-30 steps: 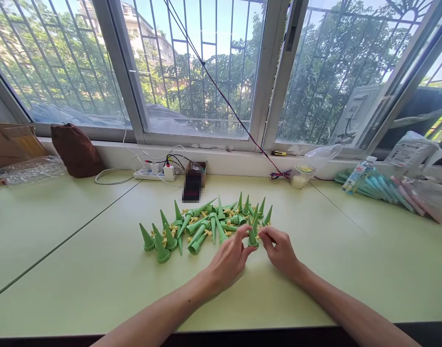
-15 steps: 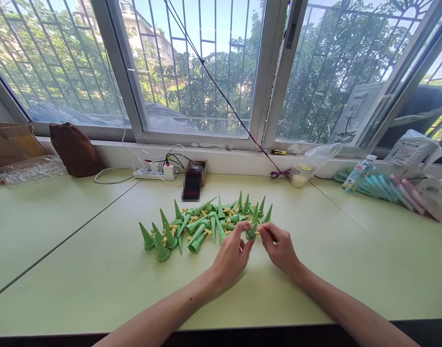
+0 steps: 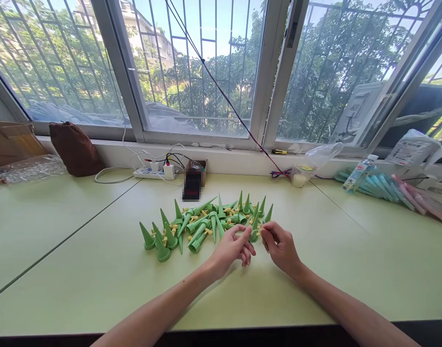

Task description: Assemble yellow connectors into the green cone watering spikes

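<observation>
Several green plastic watering spikes [image 3: 202, 226] with small yellow valves lie and stand in a cluster on the pale green table [image 3: 221, 299]. At the cluster's right end, one green spike [image 3: 254, 235] stands upright between my hands. My left hand [image 3: 233, 248] is just left of it, its lower fingers loosely curled and apart, with nothing seen in its grasp. My right hand [image 3: 281, 248] pinches the yellow valve [image 3: 259, 232] at that spike's side between thumb and fingertips. The fingertips hide part of the valve.
Behind the cluster are a small box [image 3: 201, 168] with a blurred dark item and a power strip [image 3: 154, 172]. A brown bag [image 3: 74, 149] stands at back left. A plastic cup [image 3: 300, 177], a bottle [image 3: 360, 173] and packaged teal items [image 3: 385, 190] lie at back right.
My left hand has loosened from the green spike and shifted slightly down, its fingers now more apart. My right hand stays at the yellow valve.
</observation>
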The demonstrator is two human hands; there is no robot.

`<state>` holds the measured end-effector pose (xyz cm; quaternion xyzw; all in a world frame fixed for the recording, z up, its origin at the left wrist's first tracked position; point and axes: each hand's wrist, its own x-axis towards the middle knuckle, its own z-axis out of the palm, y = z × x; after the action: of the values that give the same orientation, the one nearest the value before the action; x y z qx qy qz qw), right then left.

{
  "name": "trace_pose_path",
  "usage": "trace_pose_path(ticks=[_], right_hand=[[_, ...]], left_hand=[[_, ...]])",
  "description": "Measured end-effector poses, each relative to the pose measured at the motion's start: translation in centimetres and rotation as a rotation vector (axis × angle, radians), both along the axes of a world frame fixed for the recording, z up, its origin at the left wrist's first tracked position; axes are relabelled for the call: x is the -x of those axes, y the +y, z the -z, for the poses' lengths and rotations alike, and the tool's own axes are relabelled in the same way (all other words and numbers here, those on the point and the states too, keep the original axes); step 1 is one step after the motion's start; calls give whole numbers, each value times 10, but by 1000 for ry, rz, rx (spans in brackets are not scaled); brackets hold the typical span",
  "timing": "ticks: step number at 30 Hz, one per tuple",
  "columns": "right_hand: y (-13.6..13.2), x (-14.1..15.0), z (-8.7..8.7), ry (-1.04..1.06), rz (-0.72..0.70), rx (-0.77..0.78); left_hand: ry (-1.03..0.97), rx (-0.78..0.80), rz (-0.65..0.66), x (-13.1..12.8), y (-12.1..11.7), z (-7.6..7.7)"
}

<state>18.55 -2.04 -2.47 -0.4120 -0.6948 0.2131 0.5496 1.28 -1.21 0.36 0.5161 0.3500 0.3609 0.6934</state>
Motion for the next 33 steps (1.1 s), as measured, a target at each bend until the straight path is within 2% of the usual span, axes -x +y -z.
trace_pose_path(ticks=[5, 12, 17, 25, 33], right_hand=[[-1, 0, 0, -22, -2, -26], [-1, 1, -3, -38, 26, -42], [-3, 2, -4, -30, 5, -10], [-3, 4, -6, 14, -30, 69], [-5, 4, -7, 50, -35, 112]], left_hand=[[-53, -25, 7, 2, 2, 3], [-25, -287, -55, 1, -1, 5], [131, -463, -136, 1, -6, 6], [417, -894, -226, 7, -5, 16], [534, -1158, -174, 11, -6, 15]])
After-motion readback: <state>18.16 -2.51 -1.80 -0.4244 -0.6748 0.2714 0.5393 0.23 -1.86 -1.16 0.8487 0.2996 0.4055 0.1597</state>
